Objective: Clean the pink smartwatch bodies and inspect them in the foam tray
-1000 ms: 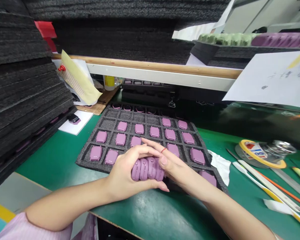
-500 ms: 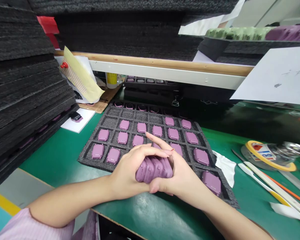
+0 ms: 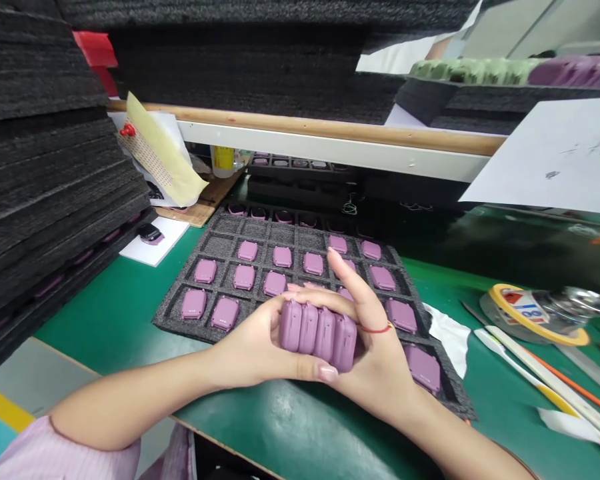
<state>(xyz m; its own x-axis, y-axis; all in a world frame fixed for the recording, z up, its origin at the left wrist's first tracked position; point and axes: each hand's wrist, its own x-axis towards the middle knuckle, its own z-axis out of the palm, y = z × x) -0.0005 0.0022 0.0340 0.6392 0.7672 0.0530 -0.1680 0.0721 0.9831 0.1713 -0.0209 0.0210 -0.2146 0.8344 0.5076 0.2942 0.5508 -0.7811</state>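
Note:
Between my two hands is a row of several purple watch cases (image 3: 316, 333), standing on edge side by side with their narrow sides toward me. My left hand (image 3: 260, 343) wraps the stack from the left, its thumb running along the lower edge. My right hand (image 3: 377, 353) cups the right end, with one finger raised and a red ring on it. Just beyond and below them lies a black foam tray (image 3: 180, 327) with compartments. Many compartments hold a single purple watch case, such as one at the near left (image 3: 194, 304). My hands hide the tray's middle.
Stacked black foam trays (image 3: 45, 167) rise at the left. A shelf (image 3: 330, 140) crosses above the green bench. At right are a glass bottle with yellow tape (image 3: 525, 310), a toothbrush (image 3: 505, 357) and a white cloth (image 3: 450, 337). A dark watch (image 3: 150, 233) rests on a white pad.
The stack has turned so its narrow sides face me more squarely. My left thumb now lies across its lower edge, and a right-hand finger has lifted upright.

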